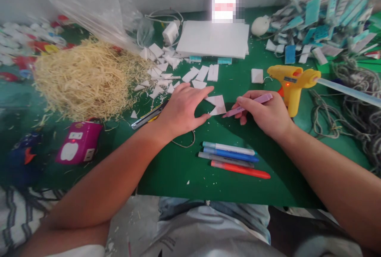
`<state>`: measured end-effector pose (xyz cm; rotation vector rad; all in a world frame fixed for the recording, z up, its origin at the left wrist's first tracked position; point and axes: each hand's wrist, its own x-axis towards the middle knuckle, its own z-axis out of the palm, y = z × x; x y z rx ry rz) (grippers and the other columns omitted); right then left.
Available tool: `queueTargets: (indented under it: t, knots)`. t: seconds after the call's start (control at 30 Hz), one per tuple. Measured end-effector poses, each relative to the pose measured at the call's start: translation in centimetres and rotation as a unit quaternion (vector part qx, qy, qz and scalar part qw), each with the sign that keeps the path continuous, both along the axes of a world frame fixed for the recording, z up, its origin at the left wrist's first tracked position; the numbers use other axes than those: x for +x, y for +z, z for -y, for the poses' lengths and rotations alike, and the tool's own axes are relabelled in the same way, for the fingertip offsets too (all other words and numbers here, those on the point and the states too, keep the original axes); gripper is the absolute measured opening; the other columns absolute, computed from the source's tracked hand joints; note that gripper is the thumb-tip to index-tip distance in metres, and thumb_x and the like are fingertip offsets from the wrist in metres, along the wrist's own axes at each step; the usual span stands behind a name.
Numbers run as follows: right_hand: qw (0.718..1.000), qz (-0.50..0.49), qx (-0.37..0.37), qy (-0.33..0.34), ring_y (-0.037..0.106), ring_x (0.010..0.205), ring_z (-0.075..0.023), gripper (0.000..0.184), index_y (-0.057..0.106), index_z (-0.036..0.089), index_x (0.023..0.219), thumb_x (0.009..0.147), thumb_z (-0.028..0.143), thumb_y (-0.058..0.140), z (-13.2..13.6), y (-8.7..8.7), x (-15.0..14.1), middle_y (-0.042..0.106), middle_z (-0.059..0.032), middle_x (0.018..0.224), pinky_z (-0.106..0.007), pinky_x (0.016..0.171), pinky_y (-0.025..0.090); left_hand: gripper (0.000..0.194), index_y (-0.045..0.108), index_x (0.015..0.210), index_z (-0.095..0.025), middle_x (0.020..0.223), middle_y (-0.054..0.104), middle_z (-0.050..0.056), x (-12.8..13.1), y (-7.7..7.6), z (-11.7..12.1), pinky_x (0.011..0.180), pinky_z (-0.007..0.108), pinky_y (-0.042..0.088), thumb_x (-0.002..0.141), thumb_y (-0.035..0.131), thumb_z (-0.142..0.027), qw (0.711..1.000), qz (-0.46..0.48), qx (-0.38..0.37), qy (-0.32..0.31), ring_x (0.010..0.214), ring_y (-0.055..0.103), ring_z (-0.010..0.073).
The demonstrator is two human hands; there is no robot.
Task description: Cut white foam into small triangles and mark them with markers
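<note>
My right hand [263,110] grips a pink marker [250,105], its tip down by the right edge of a pale pinkish-white foam board piece [218,105]. On the left side of that piece, my left hand [189,106] lies with thumb and index finger spread apart around its edge; whether the fingertips touch it I cannot tell. Partly beneath my left wrist is a utility knife [149,116]. Several markers, among them a red marker [241,169] and a blue marker [230,154], lie side by side nearer my body.
A yellow glue gun [293,82] with a glue stick stands right of my right hand, beside grey cord [354,110]. White foam scraps [162,72], a straw heap [86,76] and a pink power adapter [79,142] are leftward. White sheets [212,39] and blue-white scraps [321,23] lie behind.
</note>
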<state>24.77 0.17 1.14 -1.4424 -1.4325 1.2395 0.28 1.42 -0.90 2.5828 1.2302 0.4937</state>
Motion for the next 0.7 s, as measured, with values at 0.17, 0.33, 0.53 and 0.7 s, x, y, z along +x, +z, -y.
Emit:
queueTargets:
  t: [0.17, 0.33, 0.53, 0.7]
  knots:
    - [0.999, -0.011, 0.014, -0.033, 0.062, 0.046, -0.0131, 0.023, 0.072, 0.022, 0.062, 0.084, 0.022, 0.074, -0.03, 0.04, -0.19, 0.069, -0.0005, 0.054, -0.024, 0.048, 0.050, 0.057, 0.058, 0.150, -0.016, 0.125, 0.078, 0.013, -0.03, 0.04, 0.04, 0.121, 0.055, 0.039, 0.097, 0.068, -0.035, 1.000, 0.000, 0.001, 0.005, 0.120, 0.069, 0.0334]
    - [0.999, -0.008, 0.018, -0.051, 0.061, 0.044, -0.0125, 0.026, 0.071, 0.022, 0.061, 0.087, 0.021, 0.074, -0.03, -0.13, -0.24, 0.069, 0.0004, 0.054, -0.025, 0.047, 0.048, 0.057, 0.058, 0.150, -0.014, 0.125, 0.078, 0.013, -0.11, 0.08, -0.06, 0.122, 0.055, 0.039, 0.097, 0.067, -0.034, 1.000, -0.001, -0.001, 0.007, 0.120, 0.069, 0.0327]
    - [0.998, -0.009, 0.021, -0.053, 0.058, 0.041, -0.0122, 0.031, 0.069, 0.023, 0.059, 0.089, 0.021, 0.074, -0.15, -0.46, -0.05, 0.069, -0.0002, 0.054, -0.026, 0.044, 0.046, 0.058, 0.058, 0.150, -0.014, 0.126, 0.078, 0.013, -0.14, -0.04, -0.13, 0.122, 0.057, 0.039, 0.097, 0.069, -0.034, 1.000, -0.001, -0.003, 0.012, 0.121, 0.069, 0.0337]
    - [0.997, -0.011, 0.030, -0.068, 0.059, 0.043, -0.0131, 0.029, 0.070, 0.022, 0.060, 0.088, 0.018, 0.074, -0.24, -0.50, -0.02, 0.069, -0.0009, 0.054, -0.026, 0.044, 0.047, 0.059, 0.057, 0.151, -0.015, 0.126, 0.077, 0.014, -0.19, -0.11, -0.20, 0.121, 0.058, 0.039, 0.097, 0.069, -0.035, 1.000, 0.000, -0.005, 0.007, 0.121, 0.069, 0.0347]
